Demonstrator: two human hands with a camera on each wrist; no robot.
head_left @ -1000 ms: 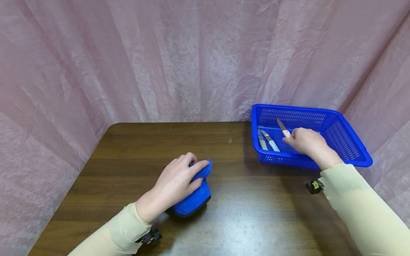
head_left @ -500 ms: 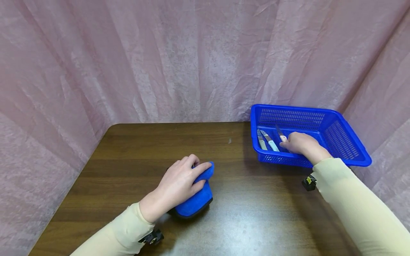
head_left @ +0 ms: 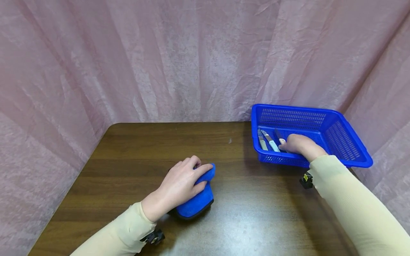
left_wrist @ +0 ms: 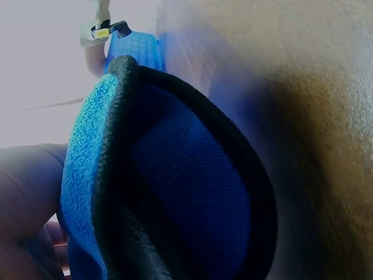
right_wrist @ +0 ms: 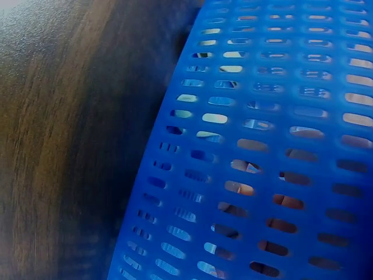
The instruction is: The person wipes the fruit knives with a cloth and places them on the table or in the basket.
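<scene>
My left hand [head_left: 179,183] grips a folded blue cloth with black edging [head_left: 196,204] over the tabletop, thumb and index finger on its near side. In the left wrist view the fold of the blue cloth [left_wrist: 186,169] gapes, showing its darker inside. My right hand [head_left: 302,145] is down inside the blue plastic basket [head_left: 349,142], its fingers at the pale handle of a knife [head_left: 282,140] whose blade points away. Left of it lie two more knives, a white-handled one [head_left: 273,145] and an off-white-handled one [head_left: 262,143]. In the right wrist view the perforated basket wall [right_wrist: 256,140] hides most of that hand.
A brown wooden table [head_left: 144,145] carries everything. The basket stands at its back right corner. Pink curtains [head_left: 192,64] hang behind and at both sides.
My right hand has lowered the knife into the basket, beside the other two, moving slightly left and nearer. My left hand with the cloth has shifted a little right and nearer.
</scene>
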